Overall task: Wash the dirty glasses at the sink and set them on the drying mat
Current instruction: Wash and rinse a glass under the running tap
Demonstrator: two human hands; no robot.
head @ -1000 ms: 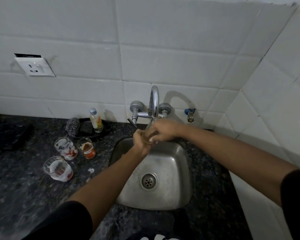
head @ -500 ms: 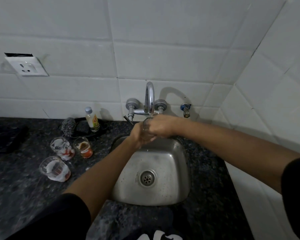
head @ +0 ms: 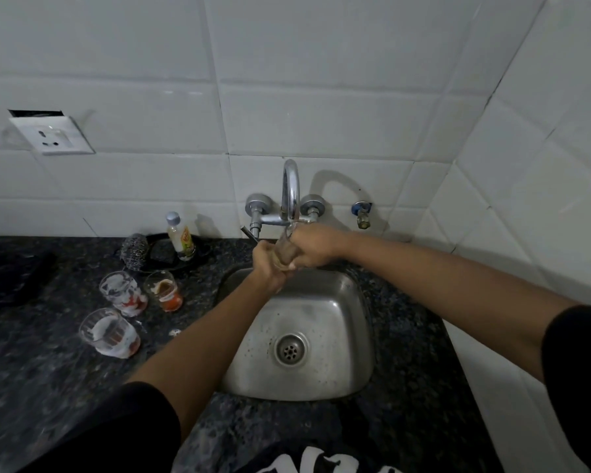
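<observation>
A clear glass is held upright under the spout of the faucet, above the back of the steel sink. My left hand grips its lower part and my right hand grips its upper side near the rim. Three dirty glasses stand on the dark counter to the left: one smeared white and red, one with orange residue, and a nearer one with white foam. No drying mat is in view.
A steel scrubber and a small soap bottle sit on a dark tray behind the glasses. A wall socket is upper left. A small valve sits right of the faucet. White tiled walls close in at the back and right.
Both hands stay on the glass under the spout; the glass now shows more between them. The view has shifted slightly with my head.
</observation>
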